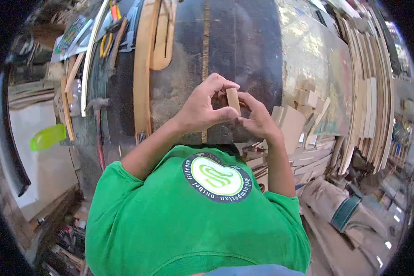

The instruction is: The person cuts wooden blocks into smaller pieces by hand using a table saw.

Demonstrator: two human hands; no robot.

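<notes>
The left hand (pixel 209 103) has its thumb and fingers curled closely around a small wooden block (pixel 233 100) over the dark table (pixel 257 46), and the right hand (pixel 258 118) is half curled at the block's right side. To the left are a long board (pixel 143 92) and a hammer (pixel 98 122).

The wooden block (pixel 233 99) hides part of the right hand (pixel 258 118); the top edge cuts the long board (pixel 144 60) at eleven o'clock; clutter (pixel 402 138) at three blurs.
</notes>
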